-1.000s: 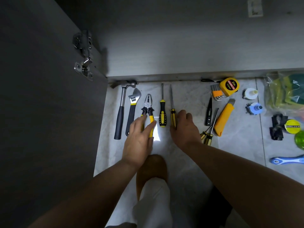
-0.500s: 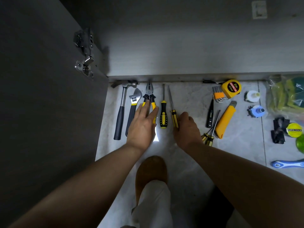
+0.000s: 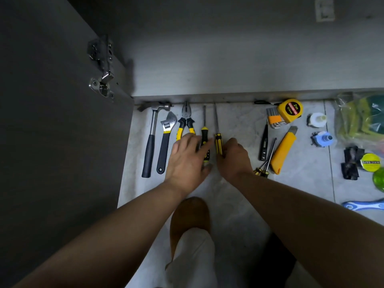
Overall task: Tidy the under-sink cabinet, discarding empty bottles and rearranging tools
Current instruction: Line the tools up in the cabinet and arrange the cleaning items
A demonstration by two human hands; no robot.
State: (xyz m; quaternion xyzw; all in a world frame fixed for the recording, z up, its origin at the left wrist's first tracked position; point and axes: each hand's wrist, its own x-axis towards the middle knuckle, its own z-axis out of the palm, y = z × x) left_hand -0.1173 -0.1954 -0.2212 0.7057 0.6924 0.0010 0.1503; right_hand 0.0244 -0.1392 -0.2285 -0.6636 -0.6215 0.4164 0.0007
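Observation:
Hand tools lie in a row on the tiled floor in front of the cabinet base: a hammer (image 3: 152,138), an adjustable wrench (image 3: 166,140), yellow-handled pliers (image 3: 186,119), a black-and-yellow screwdriver (image 3: 204,129) and a thin yellow screwdriver (image 3: 217,140). My left hand (image 3: 187,161) lies flat, its straight fingers over the pliers' handles and the black-and-yellow screwdriver's handle. Just to its right, my right hand (image 3: 234,159) has curled fingers pinching the thin yellow screwdriver's handle. The lower ends of both handles are hidden under my hands.
To the right lie a tester pen (image 3: 264,142), small screwdrivers (image 3: 269,159), a utility knife (image 3: 283,150), hex keys (image 3: 274,120), a tape measure (image 3: 291,110), a bag of sponges (image 3: 361,117) and a tape roll (image 3: 371,162). The open cabinet door (image 3: 52,132) stands left. My foot (image 3: 190,217) is below.
The pliers were pushed up toward the cabinet base. My left hand then shifted right onto the black-and-yellow screwdriver. My right hand stays at the thin yellow screwdriver.

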